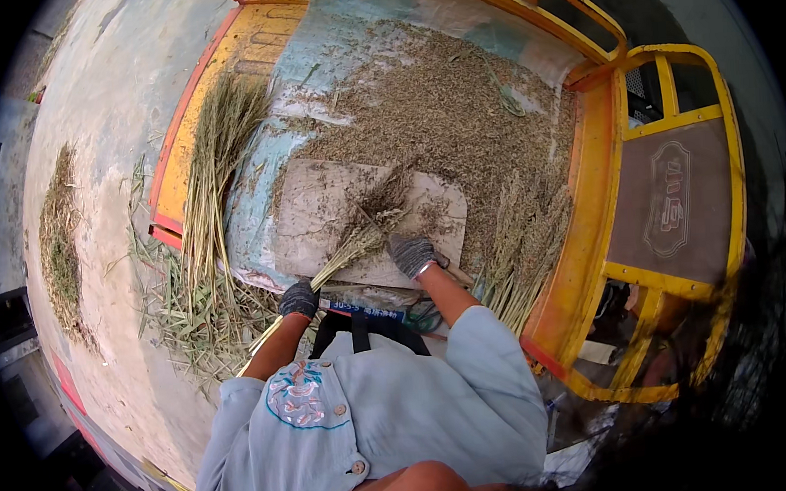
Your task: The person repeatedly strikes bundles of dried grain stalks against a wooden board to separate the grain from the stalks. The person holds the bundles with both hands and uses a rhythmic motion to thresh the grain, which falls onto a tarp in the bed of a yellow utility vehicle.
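My left hand point(299, 299), in a dark grey knit glove, is closed round the lower stems of a bundle of grain stalks point(351, 251). The bundle slants up to the right, its seed heads over a worn flat board point(313, 216). My right hand point(410, 255), gloved alike, is closed beside the bundle's upper part. A wooden handle point(452, 271) sticks out on its right side, and a thin dark edge shows across the seed heads; the tool's full shape is hidden. Loose brown grain point(456, 100) surrounds the board's far and right sides.
Long stalks point(214, 175) lie in a pile over the left edge of the orange cargo bed point(182, 123). More stalks point(527, 256) rest along its right wall. A yellow frame with a brown panel point(675, 204) stands at right. Leaves point(206, 331) litter the ground at left.
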### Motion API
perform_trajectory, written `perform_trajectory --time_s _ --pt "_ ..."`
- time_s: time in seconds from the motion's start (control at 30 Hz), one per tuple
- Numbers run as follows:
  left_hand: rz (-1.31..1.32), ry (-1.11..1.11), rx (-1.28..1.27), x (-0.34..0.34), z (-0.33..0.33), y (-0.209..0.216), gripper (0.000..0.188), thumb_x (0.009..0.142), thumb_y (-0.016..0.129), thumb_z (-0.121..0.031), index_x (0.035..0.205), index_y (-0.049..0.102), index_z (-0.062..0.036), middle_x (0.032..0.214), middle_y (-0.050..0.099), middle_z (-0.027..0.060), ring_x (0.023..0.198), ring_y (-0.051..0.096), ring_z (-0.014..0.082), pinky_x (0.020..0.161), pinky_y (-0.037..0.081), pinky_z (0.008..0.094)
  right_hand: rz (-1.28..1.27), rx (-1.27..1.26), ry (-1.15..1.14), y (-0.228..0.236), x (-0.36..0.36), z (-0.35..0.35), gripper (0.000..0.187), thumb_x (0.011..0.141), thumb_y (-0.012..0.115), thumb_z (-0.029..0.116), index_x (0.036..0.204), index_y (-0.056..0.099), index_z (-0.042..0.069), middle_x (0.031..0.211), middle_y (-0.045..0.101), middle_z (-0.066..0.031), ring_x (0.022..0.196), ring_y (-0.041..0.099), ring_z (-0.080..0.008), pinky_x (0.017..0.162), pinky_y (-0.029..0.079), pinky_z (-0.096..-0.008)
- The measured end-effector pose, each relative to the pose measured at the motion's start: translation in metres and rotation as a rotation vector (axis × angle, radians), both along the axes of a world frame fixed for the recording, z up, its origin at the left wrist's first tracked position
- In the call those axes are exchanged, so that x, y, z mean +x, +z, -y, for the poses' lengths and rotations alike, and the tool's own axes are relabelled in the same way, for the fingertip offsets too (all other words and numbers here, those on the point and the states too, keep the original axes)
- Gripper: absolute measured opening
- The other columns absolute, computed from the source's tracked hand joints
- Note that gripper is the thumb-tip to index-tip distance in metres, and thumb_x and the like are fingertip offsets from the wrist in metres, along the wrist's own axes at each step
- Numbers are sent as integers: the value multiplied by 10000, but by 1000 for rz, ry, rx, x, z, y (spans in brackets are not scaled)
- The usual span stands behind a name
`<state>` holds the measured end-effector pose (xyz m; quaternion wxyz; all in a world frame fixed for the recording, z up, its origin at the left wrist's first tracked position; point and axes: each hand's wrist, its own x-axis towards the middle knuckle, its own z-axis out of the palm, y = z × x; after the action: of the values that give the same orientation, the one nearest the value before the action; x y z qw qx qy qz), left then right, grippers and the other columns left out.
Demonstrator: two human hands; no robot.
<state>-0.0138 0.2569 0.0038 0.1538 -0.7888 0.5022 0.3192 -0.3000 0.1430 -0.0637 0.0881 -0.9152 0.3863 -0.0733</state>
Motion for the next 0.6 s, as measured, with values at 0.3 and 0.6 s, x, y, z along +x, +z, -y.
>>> perform_trajectory --time_s 0.3,0.6 --pt "39 87 133 16 -1 6 341 842 460 -383 988 606 -113 996 619 195 953 592 354 821 459 468 -292 435 -654 74 -41 106 314 896 448 300 982 562 19 680 631 -186 611 633 -330 495 472 -471" --pt "13 4 -28 27 -6 -8 274 812 542 -319 968 587 -99 882 627 206 878 597 370 755 462 477 29 353 -289 77 65 -41 344 856 495 374 902 556 38 621 591 -177 562 594 -338 540 461 -456"
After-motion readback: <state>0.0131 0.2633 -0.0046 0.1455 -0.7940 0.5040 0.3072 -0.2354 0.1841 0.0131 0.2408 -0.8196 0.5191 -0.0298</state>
